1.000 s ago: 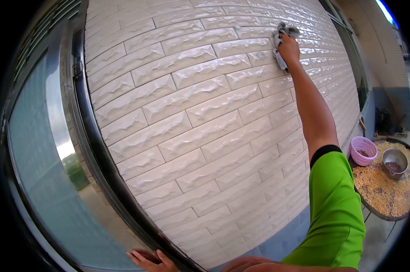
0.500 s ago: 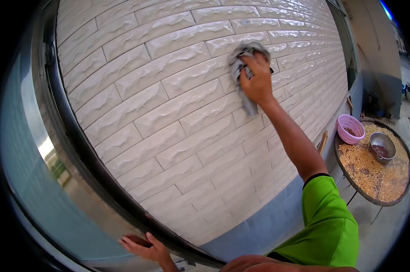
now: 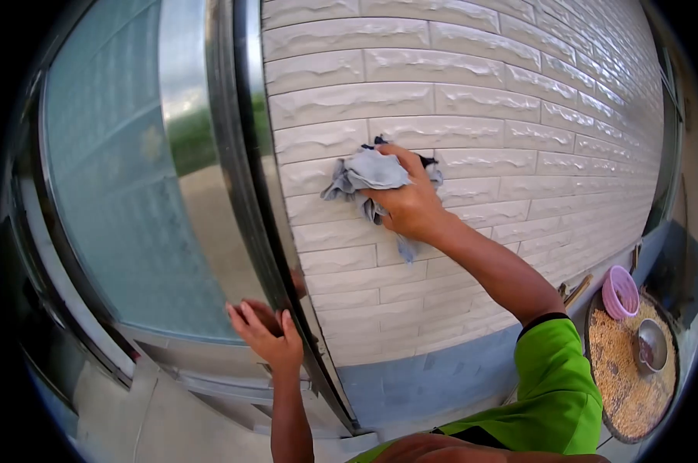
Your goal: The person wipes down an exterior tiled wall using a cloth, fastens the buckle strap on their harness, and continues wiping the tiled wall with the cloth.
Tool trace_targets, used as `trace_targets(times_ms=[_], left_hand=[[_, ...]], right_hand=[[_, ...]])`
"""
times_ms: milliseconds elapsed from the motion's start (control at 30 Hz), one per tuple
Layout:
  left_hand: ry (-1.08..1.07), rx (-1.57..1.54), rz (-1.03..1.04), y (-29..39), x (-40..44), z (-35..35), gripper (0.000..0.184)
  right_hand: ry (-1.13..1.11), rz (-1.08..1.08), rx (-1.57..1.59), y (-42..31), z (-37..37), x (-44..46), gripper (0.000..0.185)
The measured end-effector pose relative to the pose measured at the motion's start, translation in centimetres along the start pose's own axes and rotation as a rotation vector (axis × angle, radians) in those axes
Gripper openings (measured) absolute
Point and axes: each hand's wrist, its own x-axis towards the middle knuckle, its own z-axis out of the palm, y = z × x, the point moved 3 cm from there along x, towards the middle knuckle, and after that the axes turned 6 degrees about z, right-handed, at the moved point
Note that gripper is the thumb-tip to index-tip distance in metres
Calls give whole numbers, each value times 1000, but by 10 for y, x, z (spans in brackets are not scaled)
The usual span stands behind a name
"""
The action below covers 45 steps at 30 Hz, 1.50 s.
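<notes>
My right hand (image 3: 411,201) is closed around a bunched grey-blue cloth (image 3: 370,171) and presses it to the white tiled wall (image 3: 472,139). Folds of the cloth hang below my fingers, and darker patches show along its upper edge. To the lower left, my left hand (image 3: 270,339) rests against the shiny metal frame (image 3: 249,193) at the edge of a glass door (image 3: 133,193). Its fingers are spread, and nothing is held in them.
A large round tray (image 3: 619,397) of yellow grain stands at the lower right. On it are a pink plastic basket (image 3: 620,293) and a metal bowl (image 3: 651,345). A blue-grey band (image 3: 426,382) runs along the wall's base.
My right hand has carried the cloth leftward and lower across the tiles, nearer the door frame. The view has turned left, showing more of the glass door. My left hand stays at the frame.
</notes>
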Motion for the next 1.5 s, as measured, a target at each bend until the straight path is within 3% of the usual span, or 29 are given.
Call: trace_targets(times_ms=[67, 100, 267, 433, 533, 733, 867, 1033, 1100, 1133, 1200, 1300, 1467, 1500], left_hand=[[-1, 2, 15, 0, 1, -1, 79], [2, -4, 31, 1, 2, -1, 80], [1, 16, 58, 1, 2, -1, 79], [0, 3, 77, -2, 1, 0, 80], [6, 1, 83, -3, 1, 0, 78], [-26, -23, 67, -4, 1, -1, 81], [-53, -42, 68, -4, 1, -2, 82], [-50, -73, 50, -6, 0, -1, 81], [-58, -84, 51, -7, 0, -1, 83], [-55, -79, 49, -6, 0, 0, 85], [-108, -100, 6, -4, -2, 0, 86], [-94, -97, -21, -3, 0, -2, 85], [-63, -88, 42, -1, 1, -2, 79], [-59, -84, 41, 0, 1, -1, 80]], right_hand=[[92, -88, 15, 3, 11, 24, 34], [109, -97, -25, 8, 15, 40, 47], [260, -105, -97, 19, 11, 137, 49], [567, -68, -42, -7, 43, 183, 42], [453, -105, -77, -31, 77, 167, 40], [344, 31, -38, -72, 87, 89, 37], [121, 55, 62, -96, 97, 18, 28], [-33, 103, 158, -127, 109, -106, 36], [-196, 139, 201, -131, 104, -149, 44], [-202, 165, 179, -126, 103, -166, 44], [-157, 438, 307, -110, 93, -191, 49], [-53, 232, -12, -77, 64, -186, 52], [164, 529, -393, -8, -5, -150, 38], [268, 625, -346, 1, -12, -144, 38]])
